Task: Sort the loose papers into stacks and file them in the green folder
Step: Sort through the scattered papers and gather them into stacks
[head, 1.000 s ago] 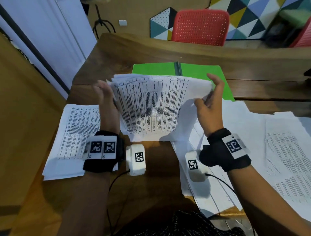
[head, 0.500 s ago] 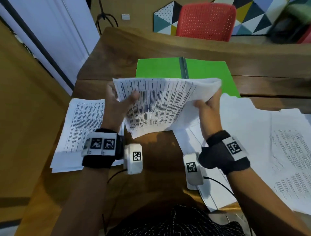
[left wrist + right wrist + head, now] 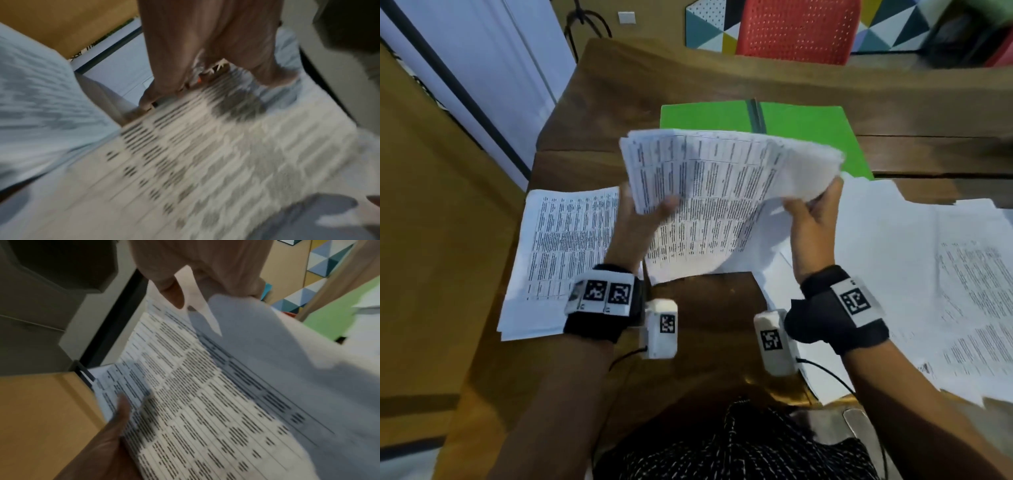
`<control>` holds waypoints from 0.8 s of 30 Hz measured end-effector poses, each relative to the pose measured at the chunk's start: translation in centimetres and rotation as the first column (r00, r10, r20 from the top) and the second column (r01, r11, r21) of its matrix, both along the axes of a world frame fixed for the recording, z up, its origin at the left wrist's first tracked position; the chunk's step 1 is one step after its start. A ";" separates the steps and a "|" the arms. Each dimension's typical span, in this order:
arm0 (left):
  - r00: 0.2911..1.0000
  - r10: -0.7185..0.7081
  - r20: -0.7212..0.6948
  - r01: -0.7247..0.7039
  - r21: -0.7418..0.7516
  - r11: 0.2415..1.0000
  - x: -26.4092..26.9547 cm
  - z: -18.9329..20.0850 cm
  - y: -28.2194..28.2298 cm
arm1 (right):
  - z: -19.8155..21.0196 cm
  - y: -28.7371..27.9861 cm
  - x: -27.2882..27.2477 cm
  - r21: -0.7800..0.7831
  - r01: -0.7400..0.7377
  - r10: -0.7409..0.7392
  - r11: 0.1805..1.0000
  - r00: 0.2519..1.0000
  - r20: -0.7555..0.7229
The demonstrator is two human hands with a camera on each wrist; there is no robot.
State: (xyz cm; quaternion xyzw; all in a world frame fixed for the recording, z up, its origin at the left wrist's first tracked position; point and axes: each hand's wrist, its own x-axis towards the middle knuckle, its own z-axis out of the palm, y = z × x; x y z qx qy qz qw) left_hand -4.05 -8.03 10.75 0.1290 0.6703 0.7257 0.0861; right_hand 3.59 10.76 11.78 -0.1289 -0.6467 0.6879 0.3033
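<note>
Both hands hold a thick bundle of printed papers (image 3: 726, 192) in the air above the table. My left hand (image 3: 640, 219) grips its left edge, thumb on the printed top sheet. My right hand (image 3: 813, 219) pinches the right edge from below. The bundle (image 3: 205, 154) fills the blurred left wrist view, with my left hand (image 3: 205, 65) on it. In the right wrist view my right hand (image 3: 205, 272) holds the bundle (image 3: 205, 402) by a corner. The open green folder (image 3: 804, 118) lies flat behind the bundle, partly hidden by it.
A neat stack of printed sheets (image 3: 558, 253) lies at the left of the wooden table (image 3: 640, 92). Loose white papers (image 3: 928, 274) are spread over the right side. A red chair (image 3: 798, 27) stands behind the far edge.
The bundle has tipped from nearly upright to flatter and risen. My left thumb came round onto the top sheet, and my right hand slid under the right edge.
</note>
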 end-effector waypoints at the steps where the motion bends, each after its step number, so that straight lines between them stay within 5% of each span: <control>1: 0.999 -0.016 0.049 0.019 -0.069 0.997 0.5 -0.8 0.3 | -0.6 -0.4 0.2 0.031 -0.005 0.004 1.000 1.000 0.025; 4: 0.978 0.123 0.166 -0.080 -0.249 0.965 1.7 -2.6 1.0 | -1.1 -1.1 0.3 0.083 0.002 -0.005 0.997 1.000 0.031; 9: 0.995 0.095 0.014 -0.093 -0.072 0.993 -0.6 -0.5 -0.7 | 0.1 -1.9 -0.9 0.038 0.057 -0.058 0.998 0.998 0.020; 12: 0.955 0.294 0.025 -0.290 -0.098 0.952 -3.0 1.5 -3.6 | -1.1 -3.9 -1.9 0.114 -0.021 0.001 0.993 0.985 0.173; 16: 0.874 0.475 -0.103 -0.486 -0.224 0.845 -7.6 1.4 -9.1 | -4.0 -8.7 -3.5 0.269 -0.282 0.113 0.921 0.854 0.507; 24: 0.835 0.550 -0.012 -0.439 -0.617 0.653 -10.8 -5.0 -17.8 | -8.7 -16.7 -5.9 0.166 -0.587 0.189 0.792 0.495 0.848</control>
